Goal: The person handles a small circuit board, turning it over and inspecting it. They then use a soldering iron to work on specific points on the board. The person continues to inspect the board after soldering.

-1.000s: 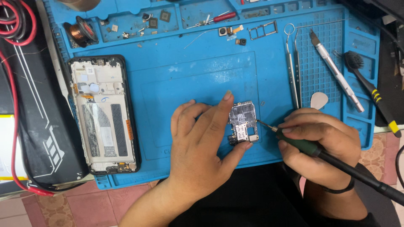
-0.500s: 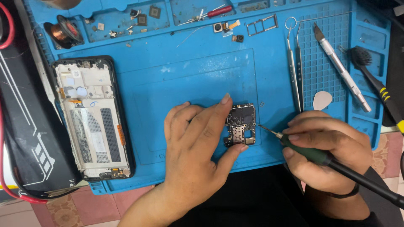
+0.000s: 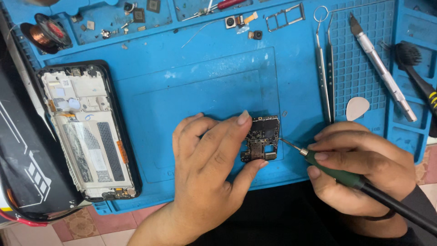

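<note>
At the bottom middle of the frame, the left hand pinches a small circuit board between forefinger and thumb and holds it flat on the blue mat. At the lower right, the right hand has its fingers closed together around a green-handled iron; its thin tip touches the right edge of the board. At the left lies an opened phone, inside facing up. Further up on the right lie tweezers, a white pick, a metal knife and a black brush. At the top left sits a copper wire spool, with small parts near it.
</note>
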